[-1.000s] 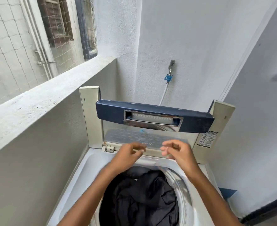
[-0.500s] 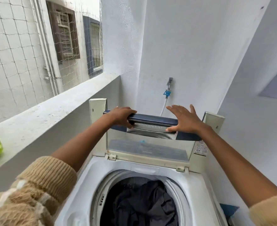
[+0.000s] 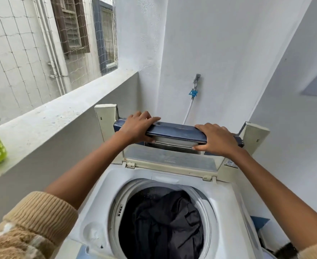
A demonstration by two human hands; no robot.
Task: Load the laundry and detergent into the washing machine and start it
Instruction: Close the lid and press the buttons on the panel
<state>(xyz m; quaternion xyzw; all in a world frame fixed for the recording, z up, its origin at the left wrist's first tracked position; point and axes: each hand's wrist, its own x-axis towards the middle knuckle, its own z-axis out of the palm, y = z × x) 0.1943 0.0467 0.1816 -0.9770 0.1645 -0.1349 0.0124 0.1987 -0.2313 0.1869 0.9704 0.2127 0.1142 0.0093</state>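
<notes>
Navy-edged folding plastic lid: now tipped further forward, gripped by left hand and right hand; dark laundry in white drum.

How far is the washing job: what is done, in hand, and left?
Done: dark laundry lies in the drum. In hand: left hand and right hand grip the raised lid. Remaining: shut the lid, start the machine; whether detergent went in cannot be told.

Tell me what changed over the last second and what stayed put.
Both hands rose from above the drum to the raised lid's blue handle: the left hand now grips its left end, the right hand its right end. The dark laundry stayed in the drum; the lid stayed up.
</notes>
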